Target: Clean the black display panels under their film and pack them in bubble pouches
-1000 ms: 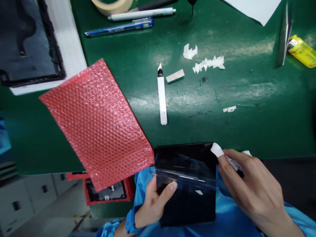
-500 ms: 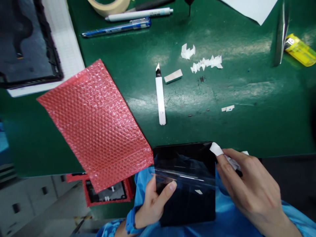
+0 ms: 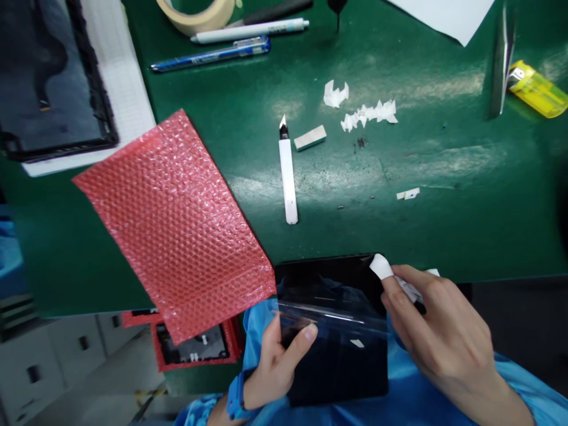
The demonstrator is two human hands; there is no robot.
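Observation:
A glossy black tablet screen (image 3: 337,376) rests over my lap at the table's front edge. A clear protective film (image 3: 326,310) is partly folded back across its middle. My left hand (image 3: 284,361) grips the screen's left edge, thumb pressed on the film. My right hand (image 3: 448,331) is closed on a white cloth (image 3: 380,266), which covers a fingertip at the screen's upper right corner. A small white scrap (image 3: 357,343) lies on the lower part of the screen. Part of the cloth is hidden inside the right fingers.
Left of the screen lies a red bubble-wrap pouch (image 3: 177,231). Beyond are a white-handled craft knife (image 3: 288,180) with its blade bare, a small grey block (image 3: 310,138), torn paper (image 3: 370,115), pens (image 3: 210,55), tape (image 3: 197,21), tweezers (image 3: 501,71) and a yellow lighter (image 3: 539,90).
My right hand has shifted slightly left with the white cloth, further onto the screen's upper right corner. The left hand keeps its grip, and the view has moved a little.

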